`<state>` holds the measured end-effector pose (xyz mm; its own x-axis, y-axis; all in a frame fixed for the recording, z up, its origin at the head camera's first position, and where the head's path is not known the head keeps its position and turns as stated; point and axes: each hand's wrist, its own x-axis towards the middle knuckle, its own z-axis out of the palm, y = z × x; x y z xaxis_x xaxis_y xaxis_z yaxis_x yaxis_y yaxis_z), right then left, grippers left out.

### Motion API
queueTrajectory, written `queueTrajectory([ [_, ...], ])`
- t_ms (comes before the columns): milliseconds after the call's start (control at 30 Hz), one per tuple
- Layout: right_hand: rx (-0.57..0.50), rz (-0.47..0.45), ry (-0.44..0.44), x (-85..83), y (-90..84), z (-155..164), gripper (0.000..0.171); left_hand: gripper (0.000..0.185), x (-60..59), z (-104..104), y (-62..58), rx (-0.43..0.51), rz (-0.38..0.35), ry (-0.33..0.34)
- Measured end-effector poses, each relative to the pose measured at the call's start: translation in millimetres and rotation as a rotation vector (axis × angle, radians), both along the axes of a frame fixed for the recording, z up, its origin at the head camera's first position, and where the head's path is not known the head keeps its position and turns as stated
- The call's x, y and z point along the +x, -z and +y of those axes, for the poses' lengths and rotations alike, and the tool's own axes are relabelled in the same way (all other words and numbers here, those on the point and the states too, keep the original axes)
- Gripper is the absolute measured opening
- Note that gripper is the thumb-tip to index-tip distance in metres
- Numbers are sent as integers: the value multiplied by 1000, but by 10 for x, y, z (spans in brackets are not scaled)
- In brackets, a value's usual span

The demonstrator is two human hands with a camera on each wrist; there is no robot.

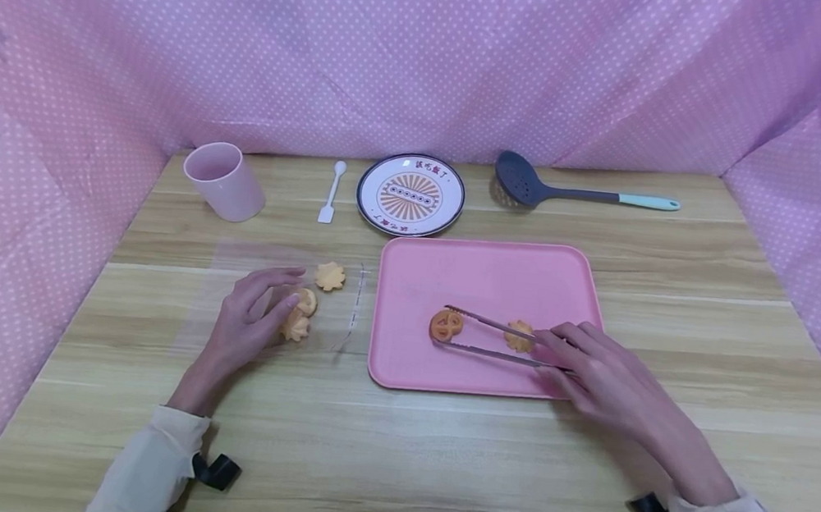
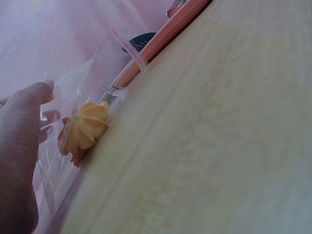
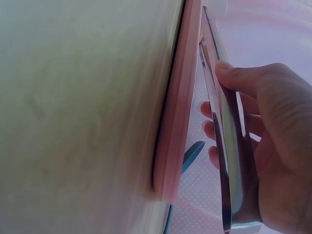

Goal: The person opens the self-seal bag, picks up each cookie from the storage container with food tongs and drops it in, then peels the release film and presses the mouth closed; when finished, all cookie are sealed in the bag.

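Observation:
My right hand [image 1: 596, 369] holds metal tongs [image 3: 239, 161] over the pink tray [image 1: 407, 367]. In the head view, the tong tips lie on either side of a brown round cookie [image 1: 446, 325] with cut-outs. A pale flower-shaped cookie [image 1: 520, 336] sits nearer that hand, between the tong arms. On the left, my left hand [image 1: 245, 314] rests at a clear plastic bag [image 1: 341, 315], thumb and fingers apart beside several cookies [image 1: 295, 327]. Film stands up by the fingers in the left wrist view, with a swirled cookie [image 2: 87, 126] beside it. Another flower-shaped cookie [image 1: 330, 276] lies farther back.
Along the back of the wooden table stand a pink cup [image 1: 234, 190], a small white spoon [image 1: 332, 192], a printed plate [image 1: 408, 224] and a dark slotted ladle [image 1: 525, 183] with a mint handle. Pink dotted cloth [image 1: 430, 52] hangs behind and at both sides.

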<state>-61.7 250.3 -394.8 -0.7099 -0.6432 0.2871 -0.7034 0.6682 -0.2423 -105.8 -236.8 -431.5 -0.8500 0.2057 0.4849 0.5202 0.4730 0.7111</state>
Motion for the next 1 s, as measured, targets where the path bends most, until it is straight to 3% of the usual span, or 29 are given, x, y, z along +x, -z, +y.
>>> queueTrajectory([
  [467, 41, -58, 19, -183, -36, -263, 42, 31, -17, 4, 3, 2, 6, 16],
  [1000, -12, -51, -46, -339, -58, -646, 39, 30, -7, -16, 15, -11, -5, 2],
])
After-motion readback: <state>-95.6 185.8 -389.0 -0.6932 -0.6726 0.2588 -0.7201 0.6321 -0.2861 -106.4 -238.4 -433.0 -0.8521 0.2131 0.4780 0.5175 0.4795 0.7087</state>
